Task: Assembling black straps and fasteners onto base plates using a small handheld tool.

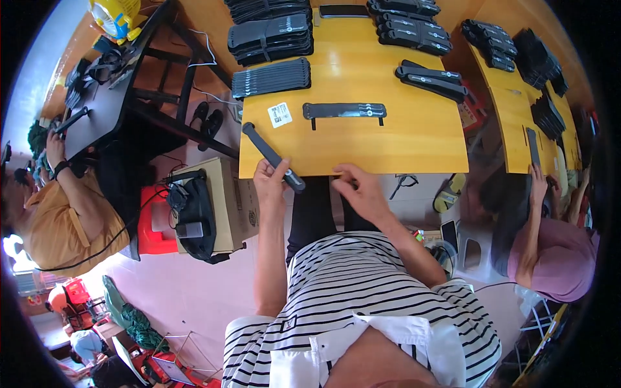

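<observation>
My left hand [270, 180] grips a long dark strap-like strip [264, 147] with rounded ends, near its lower end. The strip slants up and to the left over the front of the yellow table [388, 150]. My right hand [363, 196] hangs at the table's front edge, its fingers loosely bent and apart, with nothing visible in them. A wider black strip [346, 110] lies flat across the table's middle, and two short black tabs stick out below it. To its left is a white printed label [280, 115].
Stacks of black strips [272, 77] stand at the table's left, with bundles [414, 33] at the back right and loose strips [431, 81] below them. A dark phone-like slab [343, 11] lies at the back. Co-workers sit left and right. A cardboard box [226, 207] stands on the floor.
</observation>
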`<action>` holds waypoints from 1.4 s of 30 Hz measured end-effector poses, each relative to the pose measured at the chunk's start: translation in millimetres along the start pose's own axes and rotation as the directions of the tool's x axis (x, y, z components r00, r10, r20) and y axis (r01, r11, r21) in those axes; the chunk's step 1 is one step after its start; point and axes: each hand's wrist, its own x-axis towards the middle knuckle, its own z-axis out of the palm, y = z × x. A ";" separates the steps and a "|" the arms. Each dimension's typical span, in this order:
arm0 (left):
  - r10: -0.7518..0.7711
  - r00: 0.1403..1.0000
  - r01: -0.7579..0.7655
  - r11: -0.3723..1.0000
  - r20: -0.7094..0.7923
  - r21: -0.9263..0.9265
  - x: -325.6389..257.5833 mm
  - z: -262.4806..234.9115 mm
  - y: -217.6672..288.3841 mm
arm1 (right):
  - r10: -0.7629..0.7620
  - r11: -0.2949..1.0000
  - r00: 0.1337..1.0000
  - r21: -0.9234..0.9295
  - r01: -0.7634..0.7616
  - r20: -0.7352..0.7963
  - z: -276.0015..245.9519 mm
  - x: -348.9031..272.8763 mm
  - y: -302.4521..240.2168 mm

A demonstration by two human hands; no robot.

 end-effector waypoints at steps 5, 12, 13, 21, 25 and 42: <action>0.127 0.986 -0.124 0.992 0.112 -0.034 -28.9 34.3 9.9 | -0.151 0.975 0.988 0.169 0.144 0.031 21.1 14.9 -13.2; -0.011 0.938 0.085 0.977 0.348 -0.196 -45.4 45.6 18.7 | 0.309 0.600 0.898 0.668 -0.440 0.314 -5.1 14.7 -27.1; -0.003 0.949 0.073 0.975 0.314 -0.211 -44.9 45.8 19.7 | 0.297 0.682 0.918 0.614 -0.397 0.263 -4.8 14.8 -31.1; 0.054 0.956 0.048 0.941 0.290 -0.335 -53.4 41.2 43.4 | 0.124 0.956 0.978 0.243 -0.162 0.166 -29.8 -0.8 -65.1; 0.102 0.952 0.012 0.931 0.290 -0.366 -57.5 42.2 43.8 | -0.015 0.994 0.986 0.108 -0.003 0.164 -22.4 -4.5 -65.6; 0.228 0.957 -0.168 0.939 0.180 -0.300 -65.4 54.2 40.8 | 0.080 0.993 0.964 0.062 -0.099 0.255 -23.9 -0.9 -76.1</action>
